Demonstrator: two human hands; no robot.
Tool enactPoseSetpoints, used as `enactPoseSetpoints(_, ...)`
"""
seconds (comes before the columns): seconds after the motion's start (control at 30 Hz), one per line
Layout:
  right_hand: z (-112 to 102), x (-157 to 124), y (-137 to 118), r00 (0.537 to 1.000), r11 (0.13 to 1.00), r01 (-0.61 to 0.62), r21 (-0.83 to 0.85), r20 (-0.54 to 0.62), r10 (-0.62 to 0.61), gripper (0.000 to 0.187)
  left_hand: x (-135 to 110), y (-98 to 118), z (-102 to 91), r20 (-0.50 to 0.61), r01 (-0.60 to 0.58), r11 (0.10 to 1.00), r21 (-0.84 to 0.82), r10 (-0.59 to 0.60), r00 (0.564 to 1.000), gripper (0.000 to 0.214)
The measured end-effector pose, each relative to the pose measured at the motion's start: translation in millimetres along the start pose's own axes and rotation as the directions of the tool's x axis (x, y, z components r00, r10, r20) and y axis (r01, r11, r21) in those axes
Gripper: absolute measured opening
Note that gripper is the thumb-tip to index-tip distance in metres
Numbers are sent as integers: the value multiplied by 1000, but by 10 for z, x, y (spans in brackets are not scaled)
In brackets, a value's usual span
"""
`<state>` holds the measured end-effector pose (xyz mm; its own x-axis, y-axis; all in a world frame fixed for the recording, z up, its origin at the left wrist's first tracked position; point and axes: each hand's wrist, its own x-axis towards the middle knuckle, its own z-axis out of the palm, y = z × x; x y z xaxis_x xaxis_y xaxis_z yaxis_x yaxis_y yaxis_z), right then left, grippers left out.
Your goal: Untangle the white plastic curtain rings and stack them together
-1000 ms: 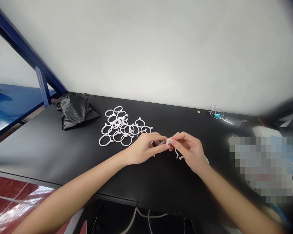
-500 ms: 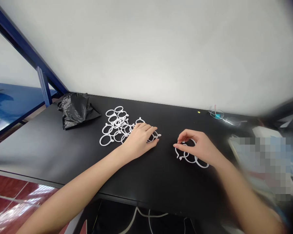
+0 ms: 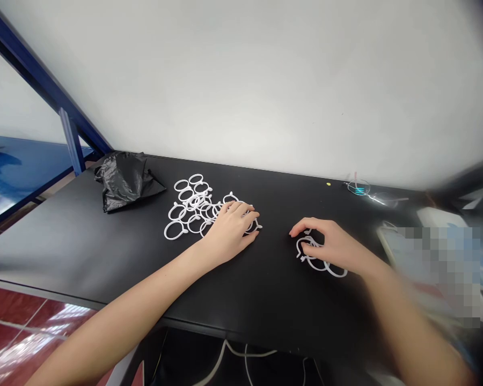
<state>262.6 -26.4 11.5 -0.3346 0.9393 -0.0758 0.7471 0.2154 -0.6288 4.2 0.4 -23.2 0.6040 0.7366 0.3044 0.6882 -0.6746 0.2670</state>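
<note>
Many white plastic ring clips (image 3: 177, 230) lie in an overlapping pile left of centre on the black table (image 3: 241, 289). My left hand (image 3: 235, 228) rests palm down over the pile's right end, fingers spread, hiding several rings beneath it. To the right, a smaller group of white ring clips (image 3: 336, 271) lies on the table, at least one with its ends apart. Above this group hovers my right hand (image 3: 326, 241), thumb and forefinger apart and curved. My right hand's other fingers are hidden behind it, and no ring shows gripped between the fingertips.
A crumpled black plastic bag (image 3: 126, 182) sits at the table's back left. Toward the back right lies a thin clear loop with a turquoise mark (image 3: 359, 190). Some pale packets (image 3: 406, 252), partly blurred, are at the right edge. Pale cables (image 3: 225, 356) hang below the front edge.
My right hand has spread its thumb and forefinger, and the rings under it have shifted slightly right and closer together. My left hand has slid a little left with the rings below it.
</note>
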Motion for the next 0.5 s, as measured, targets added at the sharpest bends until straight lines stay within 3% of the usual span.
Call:
enactPoseSetpoints(0.23,126,43,3,998,998,45,49,-38,-43,18,-1,23,8,-1,-12,1000,-23,12,1000,30)
enactPoseSetpoints(0.5,245,54,-93,969,987,139,82,-215,-118,8,-3,44,1,-21,-14,996,-86,12,1000,30)
